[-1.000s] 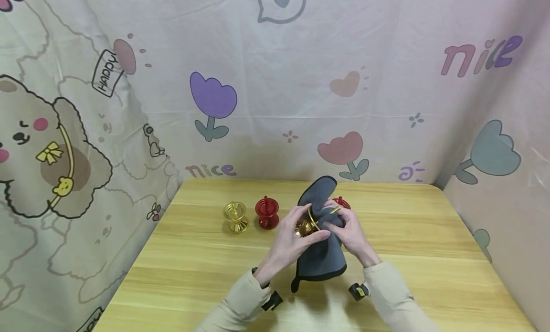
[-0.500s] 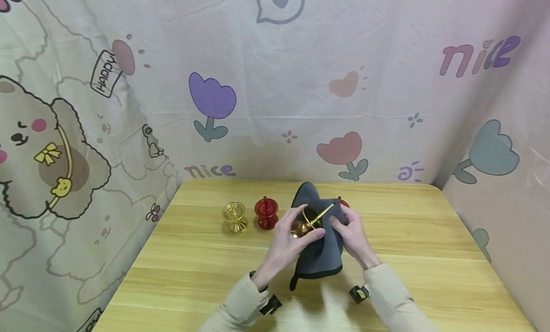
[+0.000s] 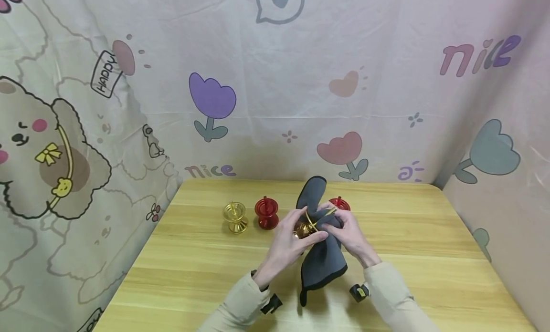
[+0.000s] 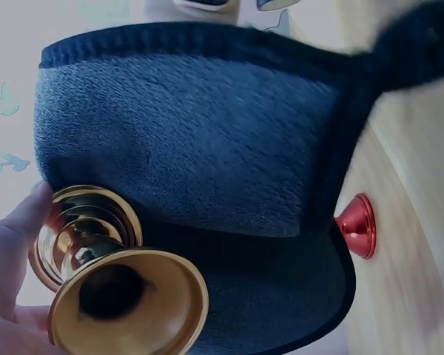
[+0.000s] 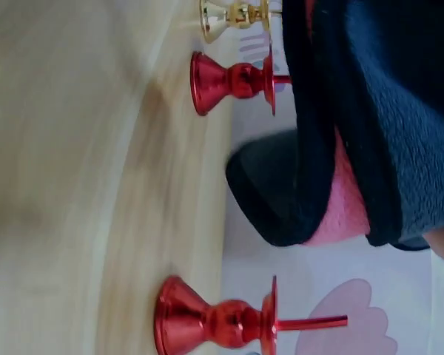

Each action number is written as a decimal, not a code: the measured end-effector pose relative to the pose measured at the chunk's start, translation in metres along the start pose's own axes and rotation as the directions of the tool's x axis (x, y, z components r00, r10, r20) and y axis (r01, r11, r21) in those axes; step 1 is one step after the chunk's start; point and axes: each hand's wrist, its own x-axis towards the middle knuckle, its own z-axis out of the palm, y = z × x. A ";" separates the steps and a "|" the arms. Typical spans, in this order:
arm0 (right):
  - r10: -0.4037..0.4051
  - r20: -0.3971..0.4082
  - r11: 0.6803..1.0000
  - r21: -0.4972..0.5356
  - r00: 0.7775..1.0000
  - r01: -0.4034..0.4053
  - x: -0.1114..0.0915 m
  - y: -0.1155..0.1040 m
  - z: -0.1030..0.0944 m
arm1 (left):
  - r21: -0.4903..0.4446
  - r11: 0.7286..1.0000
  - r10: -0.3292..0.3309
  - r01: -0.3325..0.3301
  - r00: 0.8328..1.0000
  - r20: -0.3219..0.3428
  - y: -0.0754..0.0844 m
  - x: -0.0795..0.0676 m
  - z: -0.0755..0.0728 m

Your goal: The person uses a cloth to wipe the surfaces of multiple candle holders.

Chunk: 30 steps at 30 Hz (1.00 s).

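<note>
In the head view my left hand grips a shiny gold candle holder, tilted above the table. Its hollow flared base faces the left wrist camera, with fingers round the dish end. My right hand pinches a dark grey cloth with black edging against the holder's thin central stem. Most of that stem is covered by cloth folds; only a bit of gold shows at the top. A pink-red layer of the cloth shows in the right wrist view.
Behind the hands stand a gold candle holder and a red one at left. Another red candle holder is partly hidden behind the right hand. All stand on a wooden table, with a printed curtain behind.
Half a second ago the stem stood bare beside the cloth; now the right hand has folded cloth round it. The cloth's lower corner has swung down and right. The left hand hardly moved.
</note>
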 end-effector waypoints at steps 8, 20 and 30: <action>-0.058 -0.071 0.983 0.170 0.996 0.070 0.001 0.002 0.007 | -0.043 0.999 0.004 -0.004 1.000 0.000 0.001 -0.002 0.000; 0.022 0.010 0.994 0.106 1.000 -0.023 -0.001 -0.002 0.003 | -0.062 0.998 0.003 -0.005 0.999 -0.044 0.001 -0.007 -0.006; -0.022 0.021 0.997 0.074 1.000 0.020 0.002 -0.001 0.004 | -0.022 1.000 0.007 -0.007 1.000 0.000 0.003 -0.004 -0.002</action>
